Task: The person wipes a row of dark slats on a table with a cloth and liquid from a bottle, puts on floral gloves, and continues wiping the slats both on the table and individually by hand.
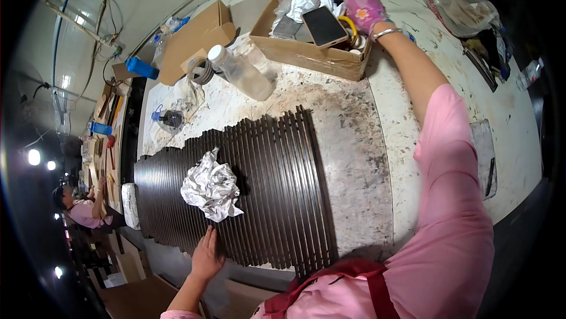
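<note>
On the speckled white bench [354, 136], the left hand [206, 255] lies flat, grip released, on dark slatted wooden strips [265, 189]; the gloved right hand [364, 11] reaches into a cardboard box [306, 54], grip unclear.

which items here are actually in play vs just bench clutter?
In play:
- left hand resting on the dark slats
- crumpled white cloth on the slats
- right hand, gloved, reaching into the cardboard box

Lying about:
- phone on the box
- clear plastic bottle
- tape roll
- plastic bag

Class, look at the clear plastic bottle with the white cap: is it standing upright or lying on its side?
On its side: the bottle lies lengthwise on the table, beside the cardboard box.
</note>
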A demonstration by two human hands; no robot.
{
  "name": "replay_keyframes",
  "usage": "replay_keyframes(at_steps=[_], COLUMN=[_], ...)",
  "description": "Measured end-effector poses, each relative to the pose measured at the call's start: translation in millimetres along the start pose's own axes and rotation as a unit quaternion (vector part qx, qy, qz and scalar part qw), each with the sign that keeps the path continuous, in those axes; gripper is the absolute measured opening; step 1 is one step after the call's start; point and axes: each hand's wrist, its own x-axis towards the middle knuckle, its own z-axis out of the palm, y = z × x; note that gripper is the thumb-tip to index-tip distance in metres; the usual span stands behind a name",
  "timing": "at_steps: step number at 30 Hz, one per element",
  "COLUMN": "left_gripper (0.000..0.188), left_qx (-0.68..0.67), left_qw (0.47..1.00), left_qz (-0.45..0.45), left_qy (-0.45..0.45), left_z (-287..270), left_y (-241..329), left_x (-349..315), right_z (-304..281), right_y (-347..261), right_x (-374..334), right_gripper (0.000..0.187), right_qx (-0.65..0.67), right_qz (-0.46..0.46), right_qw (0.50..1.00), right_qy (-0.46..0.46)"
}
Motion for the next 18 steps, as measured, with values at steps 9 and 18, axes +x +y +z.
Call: replay_keyframes(at_steps=[9,18], left_gripper=[0.082,0.079], left_qx=[0.008,0.015], left_qw=[1.0,1.0], left_qz=[-0.017,-0.011], left_qy=[0.007,0.016], left_z=[5,6], left_y=[1,1], left_x=[-3,-2], right_z=[-99,-67], right_y=[-12,17], right_x=[9,25], right_gripper=[0.026,0.02], right_qx=[-0.013,0.208], right_qz=[-0.009,0.086], right_qw=[0.999,0.936], right_qy=[-0.033,0.271])
